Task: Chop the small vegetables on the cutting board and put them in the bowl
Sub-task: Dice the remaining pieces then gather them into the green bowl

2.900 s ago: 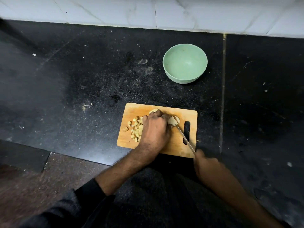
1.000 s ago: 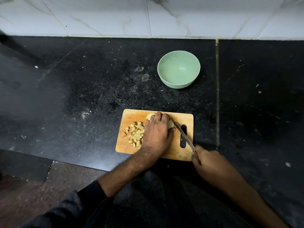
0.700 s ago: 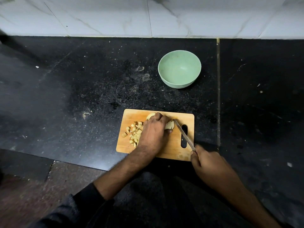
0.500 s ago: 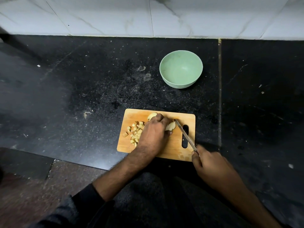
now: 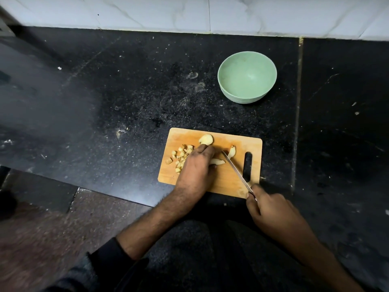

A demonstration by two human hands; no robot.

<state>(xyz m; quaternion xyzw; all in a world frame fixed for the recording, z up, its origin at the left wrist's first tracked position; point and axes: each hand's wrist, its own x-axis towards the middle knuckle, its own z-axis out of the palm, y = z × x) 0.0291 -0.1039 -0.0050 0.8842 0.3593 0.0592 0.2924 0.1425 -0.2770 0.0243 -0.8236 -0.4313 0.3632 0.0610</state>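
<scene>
Our left hand (image 5: 194, 167) pins a slice (image 5: 217, 161) on the board (image 5: 227, 182); our right (image 5: 267, 209) grips the knife (image 5: 235, 168). Pieces look light, firm, maybe slippery; we would hold them from above. The bowl (image 5: 247, 77) is well apart.

One view only — a wide-angle camera worn on the head, looking forward and steeply down onto a black countertop (image 5: 109, 98) from close above. The cutting board (image 5: 227, 182) sits just below frame centre with both forearms entering from 5 and 7 o'clock, the green bowl (image 5: 247, 76) lies toward 1 o'clock, and the white tiled wall (image 5: 189, 13) runs along 12 o'clock. Straight lines bow near the frame edges — there is no second view to share any part of the scene.
</scene>
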